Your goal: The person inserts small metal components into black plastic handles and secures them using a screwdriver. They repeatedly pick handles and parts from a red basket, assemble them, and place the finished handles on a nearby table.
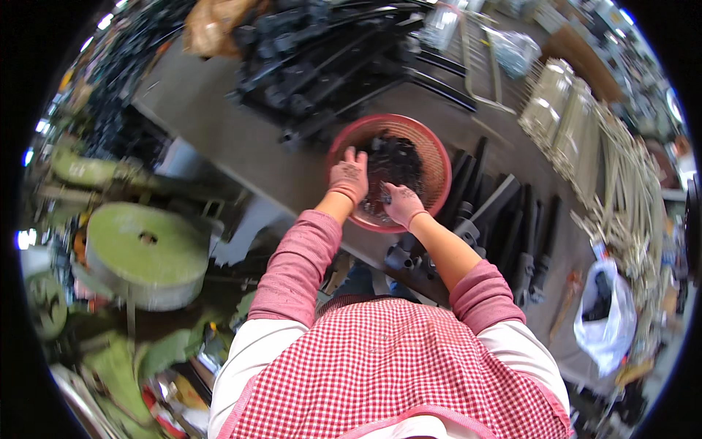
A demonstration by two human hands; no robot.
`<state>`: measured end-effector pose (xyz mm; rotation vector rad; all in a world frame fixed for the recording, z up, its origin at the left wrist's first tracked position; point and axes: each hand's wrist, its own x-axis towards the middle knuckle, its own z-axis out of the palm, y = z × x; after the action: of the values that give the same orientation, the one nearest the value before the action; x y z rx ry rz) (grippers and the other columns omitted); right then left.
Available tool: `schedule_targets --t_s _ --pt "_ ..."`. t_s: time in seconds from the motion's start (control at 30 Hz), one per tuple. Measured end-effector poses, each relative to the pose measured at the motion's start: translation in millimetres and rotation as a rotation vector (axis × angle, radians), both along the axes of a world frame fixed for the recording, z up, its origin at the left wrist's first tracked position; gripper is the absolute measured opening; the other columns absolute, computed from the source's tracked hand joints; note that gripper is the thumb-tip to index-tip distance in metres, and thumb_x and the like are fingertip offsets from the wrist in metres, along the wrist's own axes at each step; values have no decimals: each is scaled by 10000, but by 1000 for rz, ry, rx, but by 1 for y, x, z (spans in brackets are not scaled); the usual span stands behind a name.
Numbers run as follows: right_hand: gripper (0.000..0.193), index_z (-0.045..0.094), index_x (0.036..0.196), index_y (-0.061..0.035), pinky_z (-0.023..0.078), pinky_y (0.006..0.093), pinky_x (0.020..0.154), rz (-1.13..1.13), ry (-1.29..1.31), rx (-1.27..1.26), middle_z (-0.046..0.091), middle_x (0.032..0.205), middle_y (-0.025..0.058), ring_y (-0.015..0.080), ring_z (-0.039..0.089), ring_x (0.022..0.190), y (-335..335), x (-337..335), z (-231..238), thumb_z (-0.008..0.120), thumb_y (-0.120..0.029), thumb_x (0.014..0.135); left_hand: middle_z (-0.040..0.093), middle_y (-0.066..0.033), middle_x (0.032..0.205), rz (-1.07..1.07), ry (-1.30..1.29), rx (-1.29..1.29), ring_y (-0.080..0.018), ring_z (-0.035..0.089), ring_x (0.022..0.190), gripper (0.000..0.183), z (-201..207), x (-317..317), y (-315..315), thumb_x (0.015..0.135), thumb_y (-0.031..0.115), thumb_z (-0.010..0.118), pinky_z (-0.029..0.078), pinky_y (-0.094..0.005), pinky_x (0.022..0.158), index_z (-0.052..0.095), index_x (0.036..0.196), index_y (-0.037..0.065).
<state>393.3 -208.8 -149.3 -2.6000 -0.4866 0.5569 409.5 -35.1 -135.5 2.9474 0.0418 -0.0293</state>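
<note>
The person stood at a grey workbench with both gloved hands inside a round red mesh basket. The basket sat near the bench's front edge and held a heap of small black parts, piled toward its middle and far side.

The left hand lay over the basket's left rim, palm down, fingers spread and flat against the mesh. It gripped nothing; the fingers were apart and resting just beside the heap.

The right hand was lower in the basket, near its front wall, with the fingers curled in. A small dark piece appeared to sit between thumb and fingertips, though the view was too coarse to confirm it, and I could not tell whether the hand was truly clamped on a part.

Both forearms came up from the lower edge in pink sleeves, over a red-and-white checked apron.

Just right of the basket, several long black brackets lay side by side on the bench. Beyond the basket, a larger stack of black metal assemblies covered the far side. Pale bundled rods were ranged along the right. A white plastic bag with dark contents lay at the bench's right end. To the left, off the bench, stood a green machine with a round disc.
</note>
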Motion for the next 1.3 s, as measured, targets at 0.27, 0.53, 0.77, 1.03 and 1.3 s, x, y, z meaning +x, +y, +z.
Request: schedule_targets --t_s 0.27,0.53,0.77,1.03,1.3 --pt "556 593 1261 -43 465 435 985 -417 103 260 652 1166 240 364 615 1128 -21 -8 44 679 -375 823 635 -210 1114 -227 182 96 -361 681 979 252 -10 37 14 945 110 436 564 -447 825 574 1151 63" --pt "494 579 1231 13 557 327 611 -670 461 888 647 831 114 211 668 694 -33 -11 40 739 -189 809 673 -212 1094 -373 274 224 -349 676 1011 223 6 30 28 939 99 410 554 -430 835 577 1084 76" --pt "317 564 1108 -61 562 280 604 -822 777 1201 626 907 42 153 632 718 -47 -8 65 737 -188 874 693 -127 1046 -167 40 -531 -259 699 816 301 11 13 25 892 77 604 552 -370 675 575 1190 104" --pt "210 609 1085 -71 556 339 851 -793 910 1495 650 1028 39 175 640 954 -39 -2 77 694 -136 905 701 -77 956 65 408 -1672 -133 663 677 377 43 -23 9 939 -1 515 532 -250 570 535 1300 105" --pt "244 629 1078 -11 581 309 673 -567 772 1193 669 942 66 183 680 808 -26 16 99 722 -116 879 650 -37 1141 -124 290 -1634 -114 591 1068 315 50 -22 -11 937 156 671 484 -270 931 618 1217 23"
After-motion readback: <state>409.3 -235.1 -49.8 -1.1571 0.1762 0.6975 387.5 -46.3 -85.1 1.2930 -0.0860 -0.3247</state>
